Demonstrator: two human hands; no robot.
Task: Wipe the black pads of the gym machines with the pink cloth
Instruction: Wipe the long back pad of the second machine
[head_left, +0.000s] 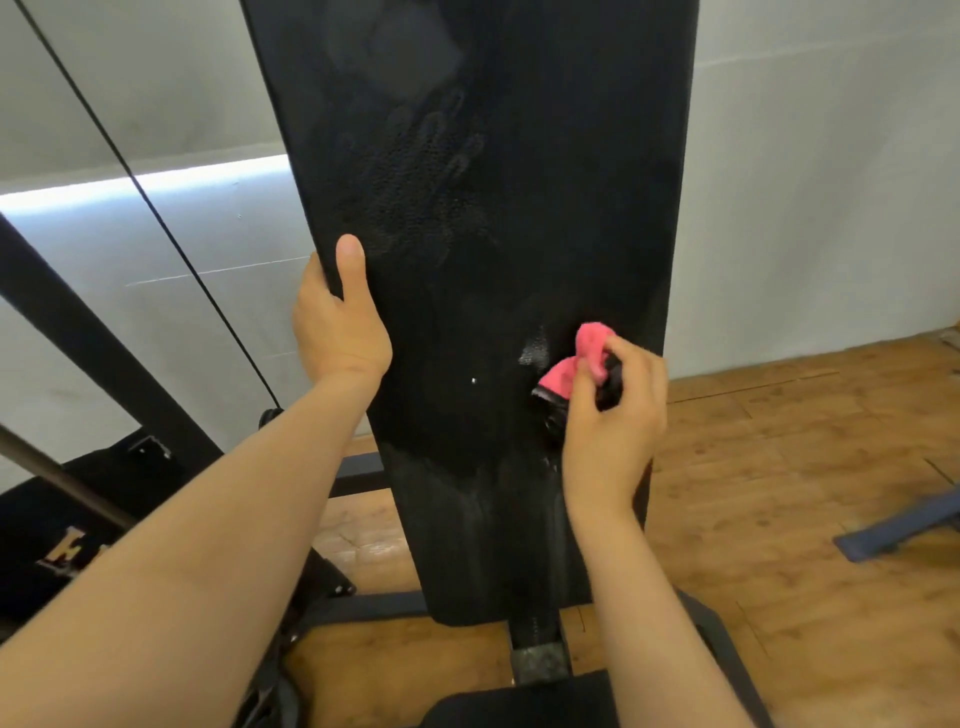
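Your right hand (613, 400) is pinching bunched pink cloth (582, 358) against backrest pad (519, 208); left hand (340, 322) is clamping pad's edge. Lower part looking wet-streaked, handprint above remaining.

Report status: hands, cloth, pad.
Left hand grips black bench pad edge. Right hand holds pink cloth against it, lower right. Handprint smudge above. Nothing blocking.
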